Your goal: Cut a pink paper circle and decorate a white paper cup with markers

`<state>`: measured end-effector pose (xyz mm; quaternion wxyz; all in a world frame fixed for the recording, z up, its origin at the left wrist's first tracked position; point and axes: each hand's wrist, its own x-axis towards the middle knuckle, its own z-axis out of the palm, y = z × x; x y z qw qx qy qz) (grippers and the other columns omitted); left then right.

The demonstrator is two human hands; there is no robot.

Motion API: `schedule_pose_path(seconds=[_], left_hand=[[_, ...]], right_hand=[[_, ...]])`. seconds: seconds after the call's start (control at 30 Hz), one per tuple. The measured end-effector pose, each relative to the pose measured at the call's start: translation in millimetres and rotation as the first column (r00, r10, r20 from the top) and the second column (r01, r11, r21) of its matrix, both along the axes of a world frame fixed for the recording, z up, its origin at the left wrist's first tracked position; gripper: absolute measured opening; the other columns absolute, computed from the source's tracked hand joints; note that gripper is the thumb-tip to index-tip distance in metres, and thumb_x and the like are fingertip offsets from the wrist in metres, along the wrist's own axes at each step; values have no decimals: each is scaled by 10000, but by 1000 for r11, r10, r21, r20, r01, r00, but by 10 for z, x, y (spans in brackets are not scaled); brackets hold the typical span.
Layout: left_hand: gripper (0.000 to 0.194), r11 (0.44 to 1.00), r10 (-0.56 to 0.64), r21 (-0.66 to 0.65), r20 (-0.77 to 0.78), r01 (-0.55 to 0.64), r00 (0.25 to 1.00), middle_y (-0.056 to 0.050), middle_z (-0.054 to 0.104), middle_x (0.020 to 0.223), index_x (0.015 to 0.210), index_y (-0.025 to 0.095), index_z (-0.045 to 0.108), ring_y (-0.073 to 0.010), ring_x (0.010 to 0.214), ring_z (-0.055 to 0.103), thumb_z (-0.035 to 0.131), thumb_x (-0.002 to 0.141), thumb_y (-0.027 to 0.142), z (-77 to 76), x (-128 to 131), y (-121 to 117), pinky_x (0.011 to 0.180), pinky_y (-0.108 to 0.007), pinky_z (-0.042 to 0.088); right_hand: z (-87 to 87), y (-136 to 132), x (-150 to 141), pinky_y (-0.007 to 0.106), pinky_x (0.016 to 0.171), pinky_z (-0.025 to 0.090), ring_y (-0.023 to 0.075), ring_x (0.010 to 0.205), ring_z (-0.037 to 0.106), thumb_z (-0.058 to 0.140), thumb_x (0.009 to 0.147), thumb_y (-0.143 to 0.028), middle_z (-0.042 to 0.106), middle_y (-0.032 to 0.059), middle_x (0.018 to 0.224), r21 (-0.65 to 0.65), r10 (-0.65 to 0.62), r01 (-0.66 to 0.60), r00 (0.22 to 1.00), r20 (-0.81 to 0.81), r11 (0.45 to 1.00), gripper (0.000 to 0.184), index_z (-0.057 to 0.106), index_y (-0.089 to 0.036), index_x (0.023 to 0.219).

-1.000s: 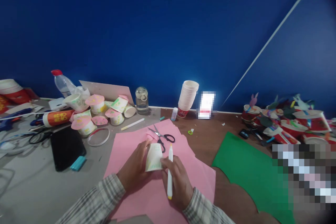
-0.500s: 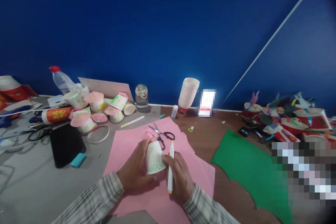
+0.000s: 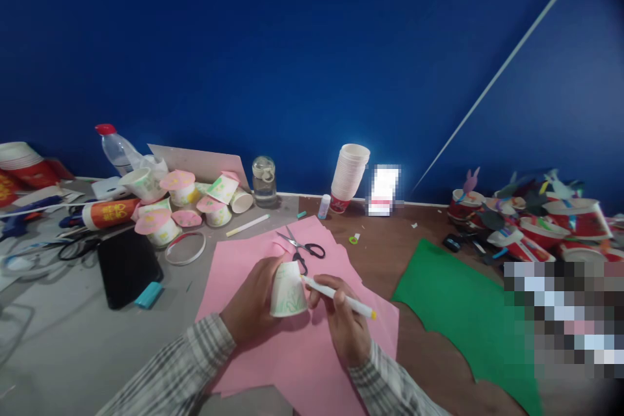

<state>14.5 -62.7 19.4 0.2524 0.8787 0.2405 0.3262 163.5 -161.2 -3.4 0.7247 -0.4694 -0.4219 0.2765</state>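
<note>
My left hand (image 3: 257,299) is closed around the left side of a white paper cup (image 3: 288,292) turned upside down, with green drawn lines on its wall. In my right hand (image 3: 345,322) is a white felt-tip pen (image 3: 341,296) with a yellow end; its tip meets the cup's right side or lies very close to it. Both hands are above pink paper sheets (image 3: 302,370). Just beyond the cup, black-handled scissors (image 3: 302,247) lie partly open on the pink paper, one handle loop partly hidden by the cup.
Decorated paper cups (image 3: 180,188), a tablet-like black slab (image 3: 127,270) and a roll of tape (image 3: 185,248) lie left. A bottle (image 3: 264,182), a leaning cup stack (image 3: 350,172) and a glue stick (image 3: 324,207) stand behind. Green paper (image 3: 448,305) and red cups (image 3: 575,218) lie right.
My right hand has swung the pen from upright to a slant, its tip now at the cup's side. The cup has been turned slightly and stands straighter in my left hand.
</note>
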Motion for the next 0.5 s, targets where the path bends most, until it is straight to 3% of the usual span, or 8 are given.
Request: schedule_pose_path(seconds=[0.13,0.33,0.5], left_hand=[[736,1000,-13,27,-32,14,999,-116,581,1078,1239,245,311,-324,981,539,708,632,366,-39,-22,22,830,-500,502],[806,999,-28,27,-59,30,998,-124,576,1086,1246,221,310,-334,1002,527,735,589,415,-75,-25,46,863,-506,485],[739,998,-35,59,-54,38,998,-129,568,1094,1244,245,302,-353,984,533,697,638,392,-43,-22,32,821,-536,497]], right_hand=[[-113,12,5,249,345,401,174,405,504,545,763,-385,586,-1,484,-73,115,-130,976,-188,989,257,693,-178,800],[-101,-15,-12,221,335,374,157,392,485,575,748,-328,572,-10,446,-106,91,-110,982,-168,988,206,695,-162,765],[-78,-11,-23,221,329,389,154,383,485,567,751,-314,574,-15,455,-127,76,-91,989,-123,988,193,693,-169,753]])
